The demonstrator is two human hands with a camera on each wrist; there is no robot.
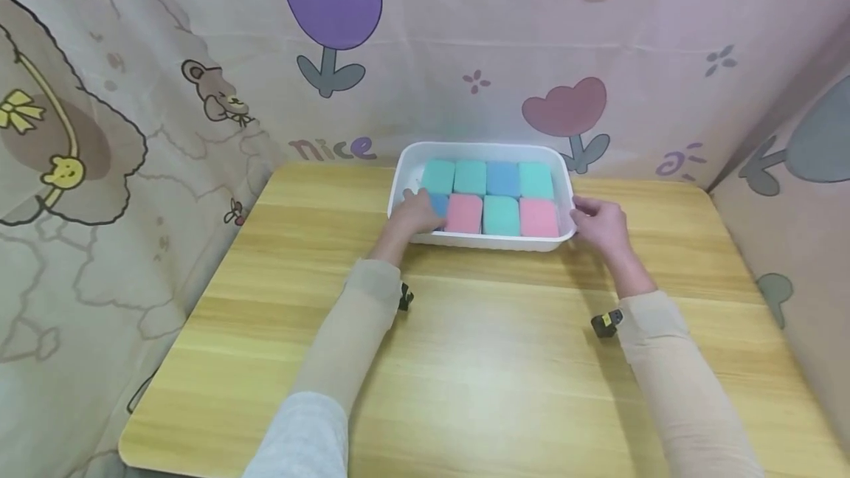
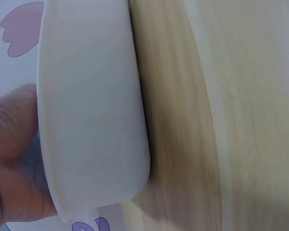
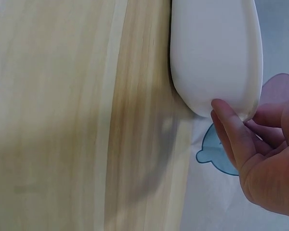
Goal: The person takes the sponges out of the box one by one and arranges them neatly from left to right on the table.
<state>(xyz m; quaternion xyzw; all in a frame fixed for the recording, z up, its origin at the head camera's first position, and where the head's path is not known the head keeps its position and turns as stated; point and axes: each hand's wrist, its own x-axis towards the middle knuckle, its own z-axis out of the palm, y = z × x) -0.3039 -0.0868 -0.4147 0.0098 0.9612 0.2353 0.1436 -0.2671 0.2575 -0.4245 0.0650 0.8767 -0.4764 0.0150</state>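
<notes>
Near the far edge of the table stands a white plastic tray (image 1: 491,241), holding soft-looking, round-cornered blocks in two rows. My left hand (image 1: 416,213) reaches over the near rim at the tray's left end. Its thumb and fingers hold a blue block (image 1: 438,205) in the front row, partly hidden by the hand. Beside it sits a pink block (image 1: 464,213), then a green block (image 1: 501,215) and another pink block (image 1: 538,217). At the tray's right end my right hand (image 1: 601,225) pinches the rim, fingertips against the outer wall in the right wrist view.
Behind these lies a back row of green blocks (image 1: 470,178) with one blue block (image 1: 502,179) among them. The wooden table (image 1: 491,360) extends toward me. A printed cloth (image 1: 432,43) hangs right behind the tray and along both sides.
</notes>
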